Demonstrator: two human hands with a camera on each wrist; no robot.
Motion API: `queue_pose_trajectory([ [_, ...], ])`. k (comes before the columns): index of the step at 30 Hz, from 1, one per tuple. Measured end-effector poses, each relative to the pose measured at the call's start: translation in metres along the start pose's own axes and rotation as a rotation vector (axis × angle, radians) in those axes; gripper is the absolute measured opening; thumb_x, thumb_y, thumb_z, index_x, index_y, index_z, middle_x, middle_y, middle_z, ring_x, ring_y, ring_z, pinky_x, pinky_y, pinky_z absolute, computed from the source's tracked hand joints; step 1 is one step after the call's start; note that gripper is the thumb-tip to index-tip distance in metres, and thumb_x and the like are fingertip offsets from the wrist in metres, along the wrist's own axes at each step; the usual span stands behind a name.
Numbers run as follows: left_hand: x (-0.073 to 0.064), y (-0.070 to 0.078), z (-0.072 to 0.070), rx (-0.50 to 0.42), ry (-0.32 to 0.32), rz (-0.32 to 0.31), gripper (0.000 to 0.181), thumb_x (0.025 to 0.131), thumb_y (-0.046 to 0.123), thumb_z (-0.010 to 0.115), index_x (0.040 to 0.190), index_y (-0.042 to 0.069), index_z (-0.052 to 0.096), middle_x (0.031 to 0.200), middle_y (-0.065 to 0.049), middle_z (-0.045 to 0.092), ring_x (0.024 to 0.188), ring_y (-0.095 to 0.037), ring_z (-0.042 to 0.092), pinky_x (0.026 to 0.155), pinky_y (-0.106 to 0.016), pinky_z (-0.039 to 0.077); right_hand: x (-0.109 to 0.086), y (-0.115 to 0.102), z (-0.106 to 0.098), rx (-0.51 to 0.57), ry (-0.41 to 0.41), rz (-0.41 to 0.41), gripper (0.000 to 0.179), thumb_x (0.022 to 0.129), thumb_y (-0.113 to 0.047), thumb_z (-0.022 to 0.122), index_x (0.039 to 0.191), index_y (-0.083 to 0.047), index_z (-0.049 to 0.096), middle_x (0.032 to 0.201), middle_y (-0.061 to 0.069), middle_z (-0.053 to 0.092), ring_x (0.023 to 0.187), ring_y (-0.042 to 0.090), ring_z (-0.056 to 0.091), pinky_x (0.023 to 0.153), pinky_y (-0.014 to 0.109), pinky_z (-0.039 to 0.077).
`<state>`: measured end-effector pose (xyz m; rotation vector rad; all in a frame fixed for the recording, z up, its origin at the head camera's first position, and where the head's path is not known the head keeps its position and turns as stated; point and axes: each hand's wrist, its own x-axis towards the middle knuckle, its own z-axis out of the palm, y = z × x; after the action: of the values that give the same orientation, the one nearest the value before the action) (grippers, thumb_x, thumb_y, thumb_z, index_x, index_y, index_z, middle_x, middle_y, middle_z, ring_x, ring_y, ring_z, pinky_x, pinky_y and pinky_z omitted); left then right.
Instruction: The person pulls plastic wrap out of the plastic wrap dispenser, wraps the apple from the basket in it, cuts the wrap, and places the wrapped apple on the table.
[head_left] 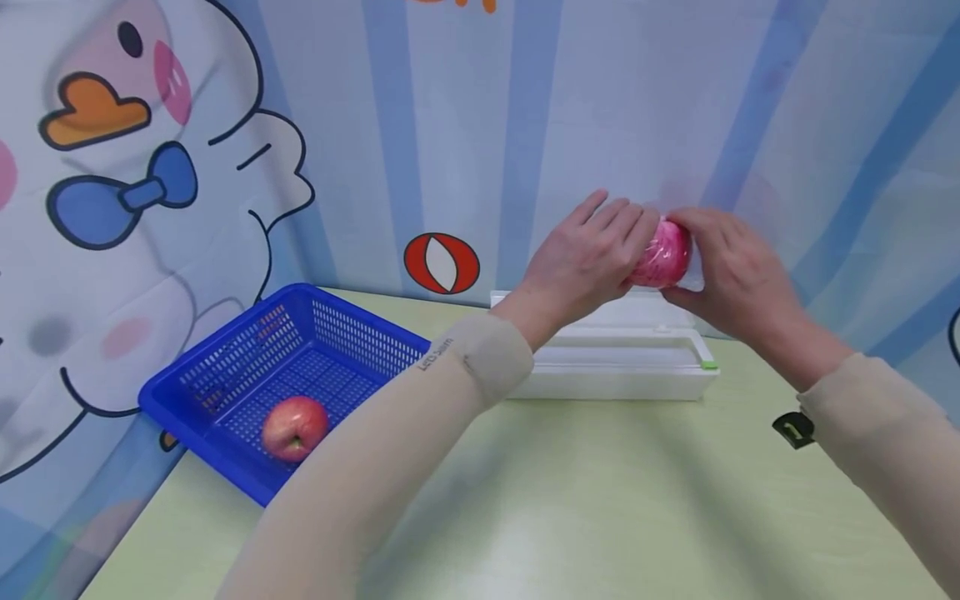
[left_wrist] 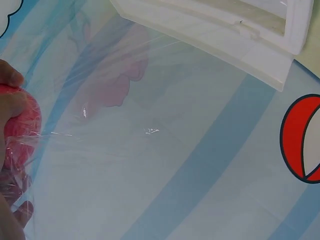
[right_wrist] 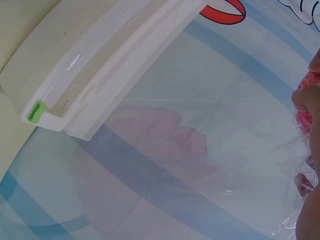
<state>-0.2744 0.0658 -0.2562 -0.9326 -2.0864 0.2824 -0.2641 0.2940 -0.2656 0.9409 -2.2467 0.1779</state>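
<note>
A red apple (head_left: 667, 254) wrapped in wrinkled clear cling film is held up between both hands, above a white cling film dispenser (head_left: 615, 383). My left hand (head_left: 588, 258) grips its left side, fingers curled over it. On the other side my right hand (head_left: 738, 271) holds it between thumb and fingers. In the left wrist view the wrapped apple (left_wrist: 25, 130) shows at the left edge; in the right wrist view the apple (right_wrist: 304, 120) is at the right edge, partly hidden by fingers. Clear film (left_wrist: 150, 131) spreads out from the apple. The dispenser's lid stands raised.
A blue plastic basket (head_left: 296, 293) stands at the left of the pale table (head_left: 570, 517), with a bare red apple (head_left: 295, 427) inside. A small black tag (head_left: 793, 429) lies near my right sleeve. A printed cloth backdrop (head_left: 465, 125) rises behind the table.
</note>
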Motion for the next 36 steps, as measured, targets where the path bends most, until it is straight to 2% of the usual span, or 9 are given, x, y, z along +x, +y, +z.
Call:
queue_pose_trajectory([
  [10,-0.003,0.002,-0.012,-0.002,-0.003,0.007,0.060,0.100,0.045,0.068,0.147,0.010,0.055,0.143,-0.006,0.065,0.133,-0.022,0.062,0.123,-0.040,0.040,-0.002,-0.004,-0.009,-0.010,0.011,-0.047,0.106,0.056,0.005,0.101,0.144,0.000,0.043,0.136,0.027,0.056,0.123,0.046,0.058,0.094,0.067,0.056],
  [15,-0.010,0.010,-0.020,0.008,0.012,0.035,0.061,0.099,0.046,0.069,0.147,0.010,0.056,0.143,-0.007,0.066,0.134,-0.023,0.062,0.123,-0.042,0.040,-0.011,-0.008,-0.015,-0.002,0.029,-0.107,0.105,0.053,0.003,0.103,0.141,0.004,0.045,0.132,0.029,0.057,0.117,0.046,0.059,0.091,0.064,0.057],
  [22,-0.022,0.022,-0.030,0.044,0.066,0.067,0.058,0.100,0.045,0.065,0.145,0.009,0.059,0.139,-0.007,0.068,0.133,-0.023,0.063,0.122,-0.043,0.042,-0.026,-0.017,-0.023,-0.006,0.052,-0.162,0.111,0.044,0.000,0.106,0.138,0.007,0.048,0.130,0.029,0.059,0.115,0.046,0.061,0.088,0.065,0.057],
  [27,-0.033,0.034,-0.035,0.037,0.078,0.082,0.059,0.099,0.046,0.067,0.144,0.009,0.060,0.137,-0.007,0.069,0.130,-0.024,0.064,0.120,-0.044,0.044,-0.039,-0.025,-0.026,-0.011,0.049,-0.191,0.117,0.039,-0.001,0.108,0.139,0.005,0.047,0.128,0.029,0.060,0.109,0.047,0.063,0.082,0.064,0.059],
  [31,-0.045,0.048,-0.040,0.022,0.055,0.100,0.062,0.098,0.048,0.070,0.144,0.009,0.060,0.137,-0.006,0.070,0.130,-0.023,0.065,0.119,-0.046,0.045,-0.055,-0.033,-0.026,-0.019,0.042,-0.202,0.119,0.035,-0.004,0.109,0.138,0.006,0.049,0.126,0.028,0.062,0.104,0.048,0.065,0.078,0.063,0.061],
  [36,-0.061,0.067,-0.043,0.005,0.036,0.095,0.063,0.097,0.052,0.072,0.143,0.010,0.061,0.134,-0.005,0.070,0.128,-0.022,0.066,0.116,-0.046,0.048,-0.076,-0.045,-0.021,0.003,0.027,-0.194,0.120,0.033,-0.008,0.109,0.136,0.007,0.051,0.126,0.026,0.064,0.104,0.046,0.067,0.078,0.062,0.061],
])
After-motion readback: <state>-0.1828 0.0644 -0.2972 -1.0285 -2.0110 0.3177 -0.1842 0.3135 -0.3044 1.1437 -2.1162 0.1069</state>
